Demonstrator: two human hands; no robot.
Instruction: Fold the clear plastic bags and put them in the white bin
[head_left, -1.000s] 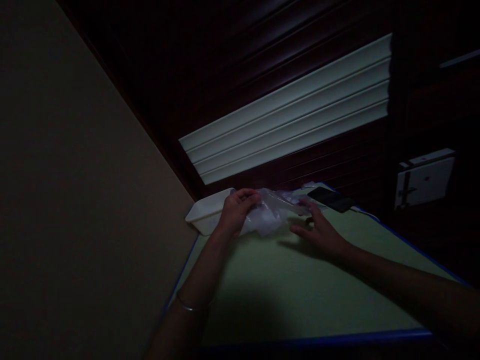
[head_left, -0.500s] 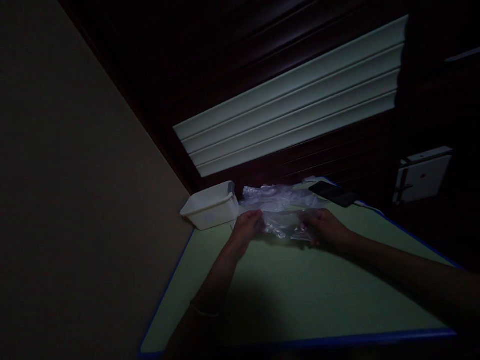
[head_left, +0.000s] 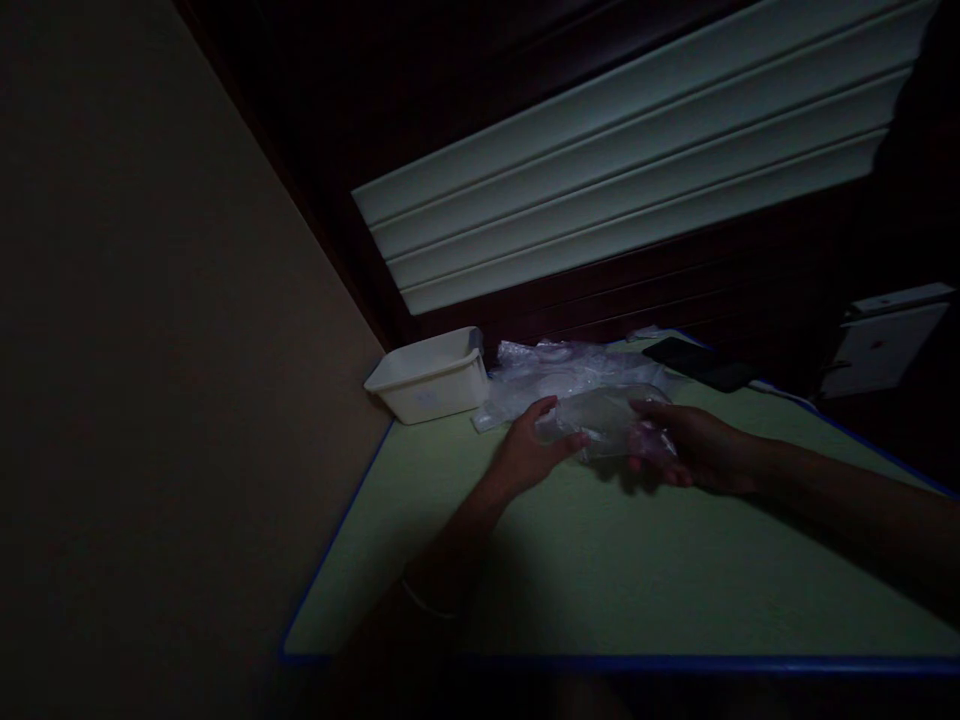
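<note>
A clear, crinkled plastic bag (head_left: 606,415) is held between my two hands, just above the table. My left hand (head_left: 527,452) grips its left end, the thumb on the near face and a finger at the upper edge, spread apart. At the other end, my right hand (head_left: 694,448) has its fingers wrapped round the bag, with some plastic bunched near the fingertips. Behind it lies a heap of similar clear plastic bags (head_left: 544,368). The room is dim, so fine detail on the bag is hard to see.
A white plastic bin (head_left: 439,395) stands at the back left of the green table (head_left: 630,580), which has a blue edge. A dark phone (head_left: 697,363) with a white cable (head_left: 784,394) lies at the back right. A white box (head_left: 885,345) is beyond the table.
The view has shifted, and the hands and bag appear farther right. My left thumb and finger have spread apart on the bag, which was stretched between both hands before.
</note>
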